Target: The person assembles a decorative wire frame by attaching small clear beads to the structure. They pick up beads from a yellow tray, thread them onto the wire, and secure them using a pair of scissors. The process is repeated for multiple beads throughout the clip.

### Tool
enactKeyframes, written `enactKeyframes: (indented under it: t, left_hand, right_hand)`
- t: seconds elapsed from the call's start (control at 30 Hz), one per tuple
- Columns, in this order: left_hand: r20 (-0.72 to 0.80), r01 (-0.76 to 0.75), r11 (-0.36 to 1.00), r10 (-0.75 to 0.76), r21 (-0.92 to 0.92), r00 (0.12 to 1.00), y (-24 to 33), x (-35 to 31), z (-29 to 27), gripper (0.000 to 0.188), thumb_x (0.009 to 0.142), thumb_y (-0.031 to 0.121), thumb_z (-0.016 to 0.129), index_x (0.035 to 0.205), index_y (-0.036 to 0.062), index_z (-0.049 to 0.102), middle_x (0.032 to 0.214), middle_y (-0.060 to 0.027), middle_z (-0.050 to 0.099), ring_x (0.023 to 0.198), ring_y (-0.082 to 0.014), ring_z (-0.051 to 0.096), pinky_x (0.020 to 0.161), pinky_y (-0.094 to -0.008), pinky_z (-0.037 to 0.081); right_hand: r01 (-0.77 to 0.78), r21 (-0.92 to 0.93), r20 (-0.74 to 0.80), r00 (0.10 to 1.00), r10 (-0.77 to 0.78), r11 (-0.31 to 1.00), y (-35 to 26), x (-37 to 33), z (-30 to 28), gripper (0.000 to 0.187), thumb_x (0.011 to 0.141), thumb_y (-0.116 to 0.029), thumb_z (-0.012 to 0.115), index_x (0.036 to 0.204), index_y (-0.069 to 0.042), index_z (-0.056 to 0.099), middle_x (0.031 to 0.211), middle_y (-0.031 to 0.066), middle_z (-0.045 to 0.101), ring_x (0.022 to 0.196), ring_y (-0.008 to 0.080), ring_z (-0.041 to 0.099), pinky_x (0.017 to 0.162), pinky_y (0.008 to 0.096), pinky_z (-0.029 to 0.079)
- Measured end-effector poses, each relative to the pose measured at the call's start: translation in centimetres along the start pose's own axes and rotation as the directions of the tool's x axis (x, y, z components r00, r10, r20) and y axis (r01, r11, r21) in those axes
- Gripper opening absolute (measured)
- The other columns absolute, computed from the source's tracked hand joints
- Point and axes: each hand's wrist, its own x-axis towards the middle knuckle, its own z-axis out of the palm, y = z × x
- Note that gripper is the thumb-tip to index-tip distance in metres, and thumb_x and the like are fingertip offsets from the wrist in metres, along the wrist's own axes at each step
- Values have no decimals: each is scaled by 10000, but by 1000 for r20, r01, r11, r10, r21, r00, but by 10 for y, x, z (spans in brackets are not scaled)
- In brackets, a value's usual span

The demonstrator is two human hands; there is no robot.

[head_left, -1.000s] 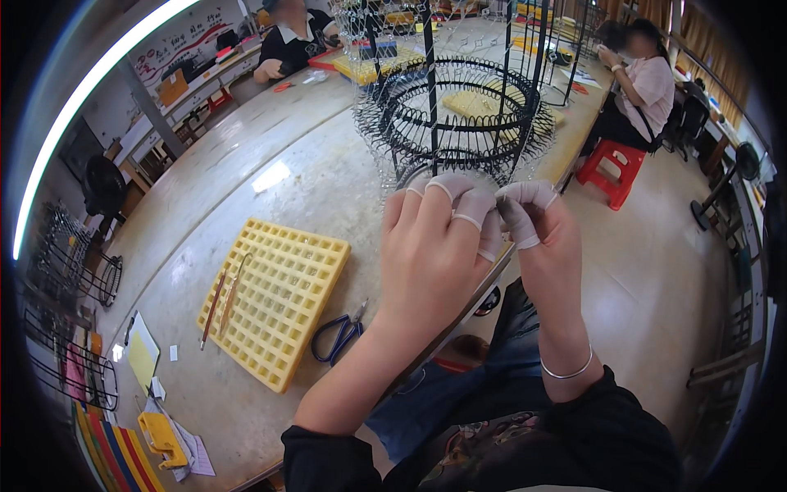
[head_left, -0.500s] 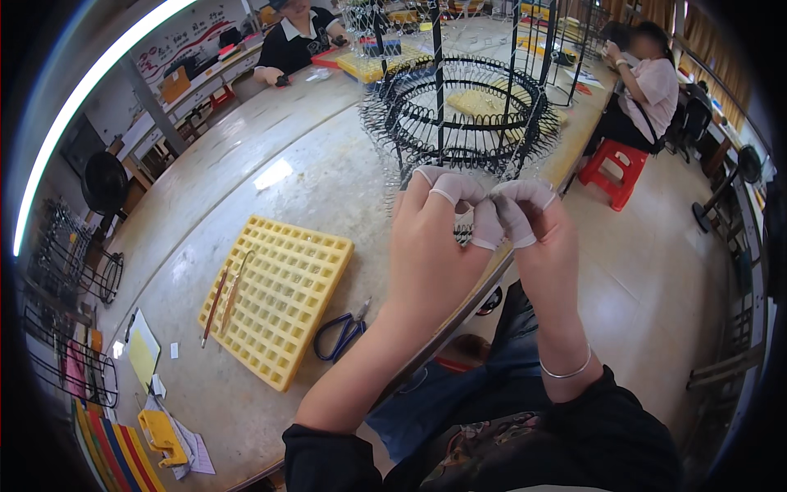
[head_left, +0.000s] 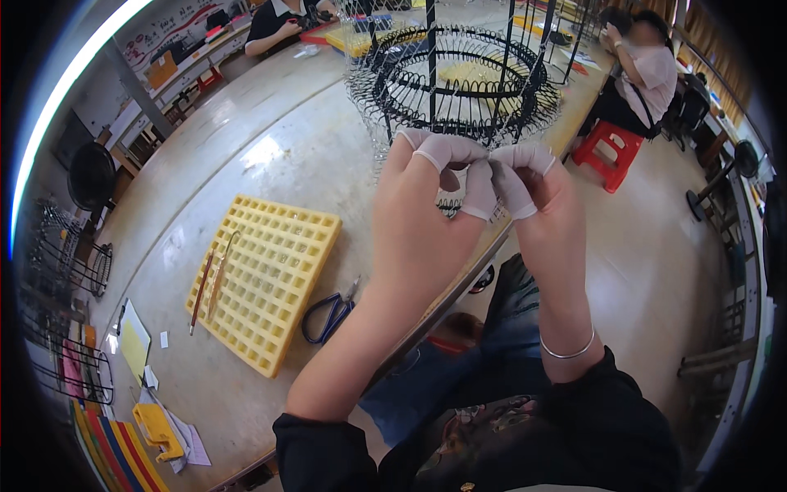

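Observation:
Both of my hands meet at the near side of a round black wire frame [head_left: 432, 98] ringed with many small wire loops. My left hand [head_left: 418, 205], with white finger cots on thumb and fingers, is closed in a pinch. Tip to tip with it, my right hand [head_left: 551, 201] pinches too, also in white finger cots, a grey smudge on its thumb. Whatever sits between the fingertips is too small or hidden to make out. Black loops show below the left fingers. Fine silvery wire or chain hangs around the frame.
Left of my forearm lie a yellow gridded tray [head_left: 266, 283] with two slim tools on it, and dark-handled scissors [head_left: 329, 318]. A yellow tape dispenser [head_left: 158, 430] and clipboard [head_left: 134, 348] are farther left. One person [head_left: 652, 74] sits right, by a red stool [head_left: 608, 154]; another [head_left: 266, 29] sits across the table.
The view has tipped downward, so the frame and tray appear higher. My hands stay pinched together at the frame. The person across the table has drawn one hand back toward the body.

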Motion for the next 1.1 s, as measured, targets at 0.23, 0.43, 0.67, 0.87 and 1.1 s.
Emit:
enactKeyframes:
  t: [0.23, 0.43, 0.67, 0.87, 1.1]
  left_hand:
    - [-55, -49, 999, 50, 21, 997, -2, 3, 0, 94, 734, -32, 616, 813, 18, 602, 781, -44, 537, 654, -116, 506, 628, -241, 431]
    - [-78, 28, 1000, -27, 6, 997, -3, 3, -4, 114, 724, -5, 634, 814, 42, 582, 767, -69, 539, 622, -163, 526, 558, -272, 441]
    - [102, 135, 978, -152, 158, 983, 9, 15, -25, 131, 769, 25, 661, 897, 36, 640, 803, -76, 598, 602, -149, 576, 578, -275, 456]
    - [120, 84, 972, -112, 222, 986, 5, 16, -29, 142, 767, 3, 652, 890, 66, 686, 784, -78, 587, 604, -181, 581, 576, -287, 460]
    - [135, 45, 950, -91, 310, 987, -3, 15, -28, 132, 766, 42, 658, 886, 81, 697, 765, -71, 561, 621, -211, 558, 583, -316, 457]
  right_hand:
    - [199, -196, 2, 979, -203, 960, -2, 3, 6, 94, 775, -74, 660, 830, -20, 606, 801, 36, 554, 679, 114, 534, 627, 250, 432]
    - [101, -152, -32, 994, -107, 983, -5, 3, 14, 129, 758, -119, 680, 831, -38, 611, 813, 30, 558, 676, 103, 550, 622, 248, 424]
    - [-91, -78, -69, 994, 86, 993, -5, 9, 12, 130, 787, -134, 671, 859, -31, 639, 821, 16, 560, 675, 69, 543, 581, 228, 423]
    - [-36, -114, -55, 998, 29, 993, 0, 14, 12, 127, 790, -129, 674, 876, -40, 645, 838, 32, 578, 676, 86, 561, 580, 231, 430]
    - [78, -184, -59, 994, -90, 980, -5, 30, -10, 109, 804, -87, 659, 909, -61, 651, 864, 47, 595, 656, 111, 570, 574, 242, 443]
